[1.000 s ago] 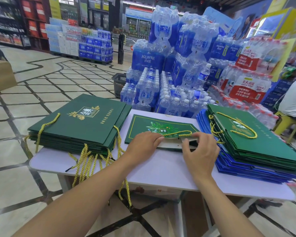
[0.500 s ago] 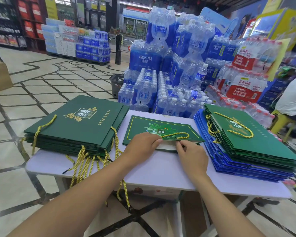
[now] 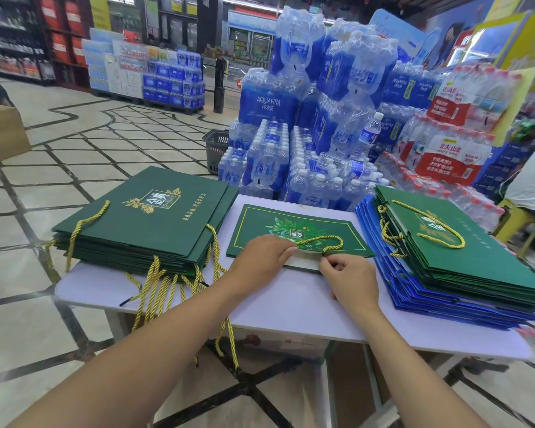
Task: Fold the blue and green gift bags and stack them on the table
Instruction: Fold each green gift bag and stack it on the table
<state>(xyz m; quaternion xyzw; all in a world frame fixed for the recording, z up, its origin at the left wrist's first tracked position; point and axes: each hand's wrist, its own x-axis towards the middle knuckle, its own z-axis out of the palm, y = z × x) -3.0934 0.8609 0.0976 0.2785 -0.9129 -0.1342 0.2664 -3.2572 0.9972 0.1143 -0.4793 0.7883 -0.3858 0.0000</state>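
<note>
We see a flat dark green paper gift bag (image 3: 260,230), printed with a leafy emblem and a thin gold border, lying in the middle of a white rectangular table (image 3: 291,313), its open end toward the person. Its twisted gold cord handle (image 3: 328,240) loops flat across the printed face. The left hand (image 3: 260,261) lies palm down on the near edge of this bag, fingers stretched out together and pressing the paper to the table. The right hand (image 3: 349,282) is just beside it, fingers curled, thumb and forefinger closed in a pinch on the bag's pale near rim where one cord end meets it; whether the cord itself is in the pinch we cannot tell. To the left, touching the table's corner and overhanging it, sits a tall stack of folded green bags (image 3: 142,223), with gold cords hanging over the table edge. To the right, a second pile of folded green bags (image 3: 464,261) rests on a thick layer of folded blue bags (image 3: 414,301). Behind the table rise shrink-wrapped packs of bottled water (image 3: 306,118), with a dark plastic shopping basket (image 3: 217,149) on the tiled floor beside them. A brown cardboard box (image 3: 0,131) stands at far left.
</note>
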